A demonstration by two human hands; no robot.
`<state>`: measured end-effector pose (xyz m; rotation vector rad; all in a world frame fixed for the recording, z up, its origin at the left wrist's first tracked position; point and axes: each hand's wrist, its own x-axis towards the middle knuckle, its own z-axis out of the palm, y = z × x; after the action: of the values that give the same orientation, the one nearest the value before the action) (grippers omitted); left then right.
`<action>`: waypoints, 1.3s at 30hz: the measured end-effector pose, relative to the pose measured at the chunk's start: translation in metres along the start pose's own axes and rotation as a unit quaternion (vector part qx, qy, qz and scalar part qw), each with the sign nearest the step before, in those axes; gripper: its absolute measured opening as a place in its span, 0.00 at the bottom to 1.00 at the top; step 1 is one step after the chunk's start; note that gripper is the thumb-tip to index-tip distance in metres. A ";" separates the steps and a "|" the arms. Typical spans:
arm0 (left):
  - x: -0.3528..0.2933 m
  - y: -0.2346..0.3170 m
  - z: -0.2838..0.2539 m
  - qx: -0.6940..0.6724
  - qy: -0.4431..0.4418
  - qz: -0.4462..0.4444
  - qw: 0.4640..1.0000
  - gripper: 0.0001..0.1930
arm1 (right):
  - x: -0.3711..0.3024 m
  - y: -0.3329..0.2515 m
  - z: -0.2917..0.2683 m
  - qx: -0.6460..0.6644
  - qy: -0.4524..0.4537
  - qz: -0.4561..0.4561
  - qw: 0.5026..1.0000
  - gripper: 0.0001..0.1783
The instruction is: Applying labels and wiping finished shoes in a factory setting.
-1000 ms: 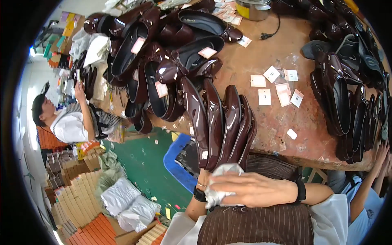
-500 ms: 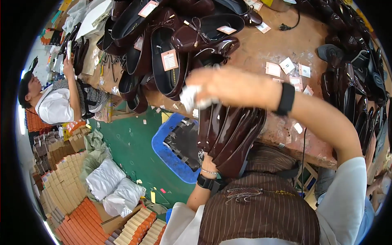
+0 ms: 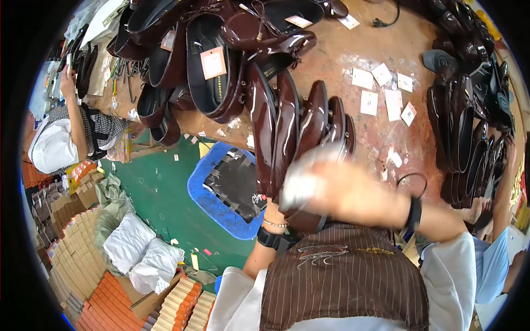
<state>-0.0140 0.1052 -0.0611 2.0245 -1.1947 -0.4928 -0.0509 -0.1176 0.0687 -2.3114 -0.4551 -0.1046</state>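
Several glossy dark brown shoes [image 3: 285,124] stand side by side in a fanned bunch at the table's front edge, pointing away from me. My left hand [image 3: 271,209] grips the bunch at its near left end; its fingers are mostly hidden by the shoes. Over the near part of the bunch, my right hand [image 3: 337,185] is closed on a crumpled white cloth [image 3: 298,190], pressed to or just above the leather. Motion smears that hand, so contact is hard to tell.
More tagged brown shoes [image 3: 212,77] are piled at the far left and along the right. Loose paper tags [image 3: 369,102] lie on the table [image 3: 353,55]. Below stand a blue bin [image 3: 200,193] and stacked boxes [image 3: 77,248]. A co-worker [image 3: 58,138] is at left; another person's arm [image 3: 501,193] reaches in at right.
My right hand and the white cloth have swept from the far part of the shoes down to their near part. The far ends show now. My view has shifted slightly.
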 end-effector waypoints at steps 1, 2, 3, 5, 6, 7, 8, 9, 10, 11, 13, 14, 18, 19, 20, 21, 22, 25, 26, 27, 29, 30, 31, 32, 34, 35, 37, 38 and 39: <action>0.001 0.001 0.000 0.038 -0.016 0.005 0.999 0.30 | 0.010 0.025 -0.015 -0.047 0.015 0.050 0.997 0.16; 0.003 0.001 0.000 -0.002 0.008 -0.007 1.000 0.30 | 0.018 0.050 -0.026 -0.123 0.065 0.076 0.987 0.16; 0.004 0.002 -0.001 -0.002 0.012 -0.011 1.000 0.30 | 0.023 0.067 -0.033 -0.193 0.108 0.127 0.967 0.16; 0.005 0.004 -0.003 0.000 0.019 -0.017 1.000 0.29 | 0.021 0.066 -0.026 -0.159 0.103 0.129 0.973 0.15; 0.005 0.005 -0.004 -0.001 0.020 -0.020 1.000 0.29 | 0.023 0.062 -0.024 -0.144 0.116 0.150 0.971 0.15; 0.004 0.006 -0.005 -0.006 0.021 -0.024 0.999 0.29 | 0.015 0.037 -0.014 -0.128 0.109 0.101 0.981 0.15; 0.002 0.007 -0.006 -0.008 0.018 -0.030 0.999 0.29 | 0.008 0.015 0.000 -0.095 0.096 0.021 0.991 0.16; 0.002 0.008 -0.007 -0.012 0.017 -0.032 0.999 0.29 | -0.002 -0.010 0.017 0.018 0.032 0.032 0.999 0.16; 0.002 0.008 -0.008 -0.014 0.014 -0.034 0.999 0.29 | -0.006 -0.014 0.018 0.057 0.023 0.033 0.998 0.16; 0.003 0.008 -0.008 -0.016 0.014 -0.034 0.999 0.28 | -0.009 -0.017 0.018 0.097 -0.008 0.027 0.995 0.16; 0.006 0.007 -0.007 -0.019 0.013 -0.034 0.999 0.28 | -0.004 0.033 0.000 -0.048 0.088 0.111 0.989 0.18; 0.009 0.007 -0.007 -0.022 0.015 -0.034 0.999 0.28 | 0.001 0.054 -0.019 -0.108 0.109 0.140 0.978 0.21; 0.012 0.008 -0.007 -0.033 0.020 -0.040 0.998 0.28 | -0.003 0.062 -0.019 -0.108 0.146 0.198 0.963 0.26; 0.010 0.009 -0.009 -0.042 0.020 -0.045 0.998 0.27 | -0.012 0.039 -0.011 -0.115 0.138 0.229 0.957 0.25; 0.008 0.011 -0.010 -0.052 0.018 -0.052 0.997 0.27 | -0.025 0.012 0.000 -0.032 0.110 0.190 0.975 0.22; 0.006 0.012 -0.011 -0.059 0.017 -0.059 0.996 0.27 | -0.039 -0.010 0.009 0.058 0.060 0.158 0.984 0.19; 0.006 0.013 -0.012 -0.064 0.016 -0.062 0.996 0.27 | -0.051 -0.018 0.017 0.061 0.043 0.088 0.993 0.17; 0.009 0.016 -0.014 -0.090 0.013 -0.072 0.993 0.27 | -0.063 0.017 0.006 0.145 0.034 0.154 0.977 0.11; 0.012 0.017 -0.014 -0.101 0.013 -0.076 0.992 0.27 | -0.063 0.032 -0.001 0.002 0.173 0.093 0.981 0.10; 0.014 0.017 -0.013 -0.118 0.018 -0.088 0.989 0.27 | -0.067 0.048 -0.002 -0.096 0.196 0.189 0.957 0.11; 0.019 0.020 -0.013 -0.162 0.028 -0.109 0.980 0.27 | -0.059 0.053 -0.013 -0.136 0.176 0.255 0.941 0.13; 0.018 0.024 -0.015 -0.225 0.038 -0.140 0.963 0.27 | -0.050 0.035 -0.012 -0.070 0.153 0.269 0.949 0.14; 0.018 0.028 -0.016 -0.295 0.050 -0.173 0.938 0.27 | -0.045 0.008 -0.005 -0.001 0.123 0.291 0.949 0.15; 0.017 0.032 -0.019 -0.367 0.062 -0.211 0.904 0.27 | -0.041 -0.008 0.001 0.035 0.053 0.154 0.986 0.16; 0.018 0.041 -0.024 -0.483 0.081 -0.274 0.828 0.27 | -0.033 -0.020 -0.005 0.221 -0.047 0.116 0.967 0.18; 0.019 0.046 -0.024 -0.534 0.092 -0.301 0.785 0.27 | -0.035 -0.010 -0.007 0.156 -0.042 0.133 0.978 0.17; 0.024 0.052 -0.024 -0.597 0.115 -0.348 0.714 0.27 | -0.031 0.030 -0.034 -0.082 0.045 0.135 0.986 0.15; 0.026 0.054 -0.022 -0.617 0.128 -0.375 0.680 0.27 | -0.024 0.036 -0.044 -0.157 0.083 0.096 0.979 0.15; 0.027 0.055 -0.020 -0.630 0.145 -0.396 0.652 0.27 | -0.014 0.041 -0.055 -0.235 0.129 0.070 0.961 0.17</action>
<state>-0.0199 0.0724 -0.0060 1.0957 0.4010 -0.9852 -0.0465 -0.1873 0.0772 -2.7347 -0.1377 -0.4856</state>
